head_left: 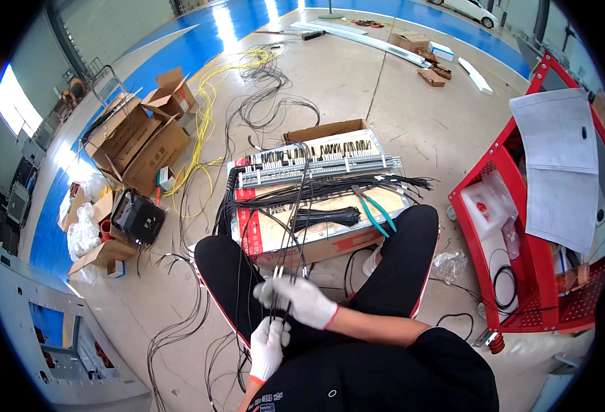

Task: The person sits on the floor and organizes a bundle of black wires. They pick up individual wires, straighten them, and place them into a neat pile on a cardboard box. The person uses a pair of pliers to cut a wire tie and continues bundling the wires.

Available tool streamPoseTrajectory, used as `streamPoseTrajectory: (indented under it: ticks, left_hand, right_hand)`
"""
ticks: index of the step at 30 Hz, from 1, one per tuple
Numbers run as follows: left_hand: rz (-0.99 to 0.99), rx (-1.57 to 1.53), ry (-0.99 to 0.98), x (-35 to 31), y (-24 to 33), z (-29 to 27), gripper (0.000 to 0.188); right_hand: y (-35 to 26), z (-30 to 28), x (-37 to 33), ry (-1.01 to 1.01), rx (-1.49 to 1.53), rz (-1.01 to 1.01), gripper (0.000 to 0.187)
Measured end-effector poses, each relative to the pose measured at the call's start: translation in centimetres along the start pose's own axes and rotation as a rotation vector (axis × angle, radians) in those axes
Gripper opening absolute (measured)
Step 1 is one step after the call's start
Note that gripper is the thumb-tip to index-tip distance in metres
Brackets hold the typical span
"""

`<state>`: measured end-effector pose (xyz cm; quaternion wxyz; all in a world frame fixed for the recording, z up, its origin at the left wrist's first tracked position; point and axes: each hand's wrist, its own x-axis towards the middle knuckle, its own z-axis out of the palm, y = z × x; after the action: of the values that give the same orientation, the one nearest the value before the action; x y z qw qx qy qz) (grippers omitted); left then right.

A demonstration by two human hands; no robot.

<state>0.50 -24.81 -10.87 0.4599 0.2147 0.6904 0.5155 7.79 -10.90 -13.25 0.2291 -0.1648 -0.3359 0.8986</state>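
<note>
Both my hands wear white gloves and are together over my lap. My left hand (pixel 268 347) is closed round several thin black cables (pixel 302 199) that run up across the box. Just above it, my right hand (pixel 304 302) is closed on the same cables, with white pieces showing on them near its fingers. In front of my knees is a box (pixel 282 255) with a pale top and red markings. On it lie a bundle of black cable ties (pixel 326 218), pliers (pixel 377 211) with green handles, a thick black cable bundle (pixel 295 192) and a slotted metal rail (pixel 316 170).
Loose black cables (pixel 172 336) and a yellow cable (pixel 203 130) trail over the floor. Cardboard boxes (pixel 158 147) and a black case (pixel 138 216) stand left. A red metal rack (pixel 491 233) stands right, and a grey metal panel (pixel 62 343) lower left.
</note>
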Motion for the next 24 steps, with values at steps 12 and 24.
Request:
streamPoseTrajectory:
  ticks: [12, 24]
  left_hand:
    - [-0.085, 0.154, -0.015, -6.9, -1.9, -5.7, 0.031]
    - [-0.143, -0.091, -0.390, -0.6, 1.2, -6.4, 0.041]
  right_hand:
    - [-8.6, -11.8, 12.9, 0.216, 0.622, 0.017, 0.026]
    - [2.1, -3.5, 3.9, 0.050, 0.082, -0.086, 0.039]
